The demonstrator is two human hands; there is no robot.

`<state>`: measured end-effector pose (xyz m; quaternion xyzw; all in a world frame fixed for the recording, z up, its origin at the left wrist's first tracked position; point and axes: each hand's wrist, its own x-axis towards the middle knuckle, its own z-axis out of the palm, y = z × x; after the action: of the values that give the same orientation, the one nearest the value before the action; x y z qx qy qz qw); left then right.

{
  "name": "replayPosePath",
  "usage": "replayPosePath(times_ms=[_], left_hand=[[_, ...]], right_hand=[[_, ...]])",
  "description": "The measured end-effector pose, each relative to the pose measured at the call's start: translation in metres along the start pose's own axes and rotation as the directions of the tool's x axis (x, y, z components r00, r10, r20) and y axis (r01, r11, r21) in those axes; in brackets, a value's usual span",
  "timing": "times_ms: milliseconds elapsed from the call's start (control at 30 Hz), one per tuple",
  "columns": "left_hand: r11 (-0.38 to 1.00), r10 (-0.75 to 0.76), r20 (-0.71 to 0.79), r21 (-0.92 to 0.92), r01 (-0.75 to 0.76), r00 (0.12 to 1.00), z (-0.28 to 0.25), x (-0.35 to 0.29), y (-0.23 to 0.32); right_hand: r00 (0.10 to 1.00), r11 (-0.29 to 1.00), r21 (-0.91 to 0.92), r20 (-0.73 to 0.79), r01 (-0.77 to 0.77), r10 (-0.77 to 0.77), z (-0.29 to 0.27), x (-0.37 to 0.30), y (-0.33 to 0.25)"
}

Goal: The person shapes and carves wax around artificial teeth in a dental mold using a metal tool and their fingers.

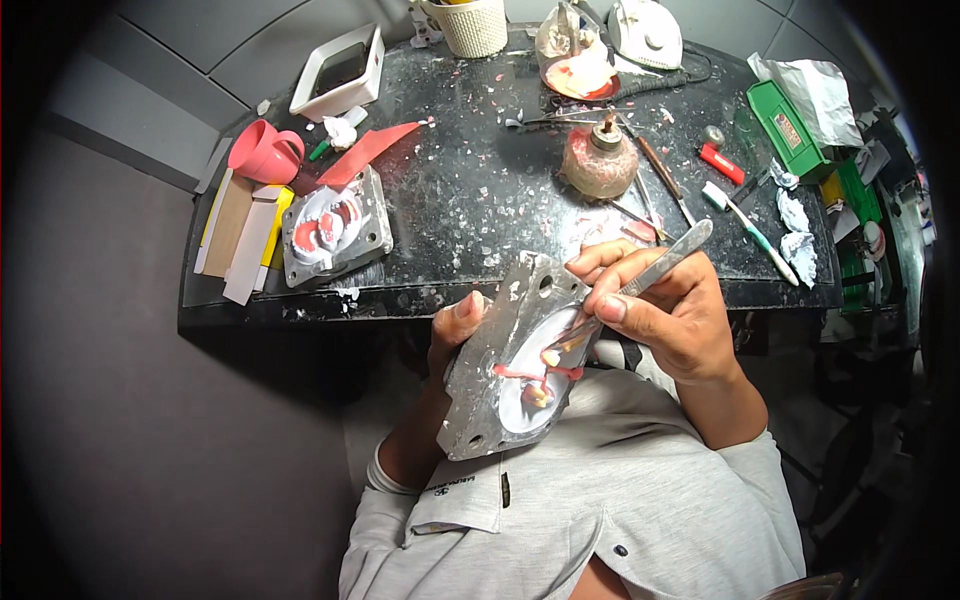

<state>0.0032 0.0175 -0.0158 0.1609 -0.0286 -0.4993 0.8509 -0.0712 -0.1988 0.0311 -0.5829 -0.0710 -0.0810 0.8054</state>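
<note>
1 grey metal flask [472, 398] is being held tilted before the worktop [450, 220] by the left hand [455, 327], its fingers gripping the edge, while the right hand [665, 312] is pinching a metal spatula [672, 257] between its fingers over the flask's white filling [524, 350].

A lane is running across the dark, debris-flecked tabletop [460, 190] between the grey metal mould with a red-and-white centre [352, 262] at left and the squat, pink-stained glass burner [600, 170]. Right of the burner, a brown-handled tool [660, 168] and a white-and-green toothbrush [756, 236] are narrowing passage; a held, tilted grey metal block [475, 385] is obstructing the near edge's middle.
</note>
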Motion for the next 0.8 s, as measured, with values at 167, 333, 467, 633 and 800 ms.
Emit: replayPosePath(times_ms=[167,333,467,633,800], left_hand=[[1.000,0.003,-0.006,0.015,-0.003,1.000,-0.007,-0.001,0.000],[0.998,0.007,-0.024,0.067,-0.005,1.000,-0.017,0.000,-0.001],[0.999,-0.040,0.040,0.002,0.040,0.998,-0.016,0.002,0.001],[0.993,-0.113,0.122,0.034,0.110,0.986,-0.018,0.002,0.002],[0.993,-0.080,0.086,-0.075,0.087,0.993,-0.020,0.005,0.001]], right_hand=[[1.000,1.000,0.014,0.018,0.014,-0.014,0.000,0.001,0.002],[0.999,1.000,0.010,0.020,0.026,-0.026,0.000,0.001,0.002],[1.000,1.000,0.014,0.013,0.005,-0.005,-0.001,-0.001,0.002],[1.000,1.000,0.014,0.028,-0.013,0.012,-0.002,-0.003,0.001],[0.997,0.997,0.046,0.045,-0.059,0.057,-0.004,-0.001,-0.002]])
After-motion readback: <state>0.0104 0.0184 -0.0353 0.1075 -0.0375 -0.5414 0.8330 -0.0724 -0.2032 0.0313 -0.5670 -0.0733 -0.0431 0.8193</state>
